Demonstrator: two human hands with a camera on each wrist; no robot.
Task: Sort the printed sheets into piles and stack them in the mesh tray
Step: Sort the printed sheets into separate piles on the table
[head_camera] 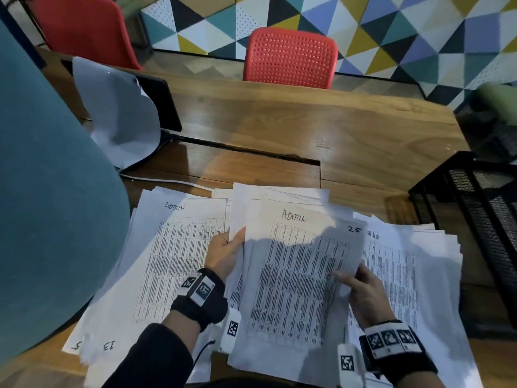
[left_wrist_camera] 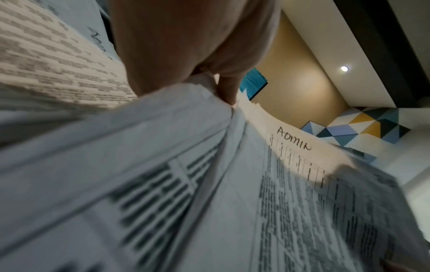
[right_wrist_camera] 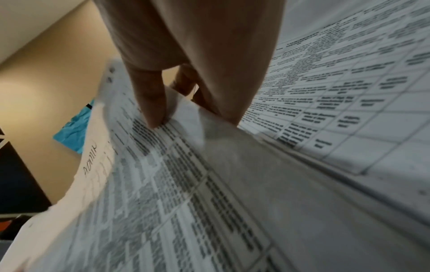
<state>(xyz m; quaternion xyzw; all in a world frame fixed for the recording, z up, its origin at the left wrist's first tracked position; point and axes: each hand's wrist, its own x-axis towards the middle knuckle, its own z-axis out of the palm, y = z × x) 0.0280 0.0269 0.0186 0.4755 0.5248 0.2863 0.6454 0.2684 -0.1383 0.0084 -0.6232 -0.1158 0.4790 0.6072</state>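
Left hand (head_camera: 225, 254) fingers hidden behind held sheets (head_camera: 293, 275)

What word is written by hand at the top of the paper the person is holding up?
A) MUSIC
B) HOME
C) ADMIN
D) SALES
C: the handwritten word "ADMIN" stands at the top of the held sheets, above the printed table, with the left hand gripping their left edge and the right hand pinching the top sheet's right edge.
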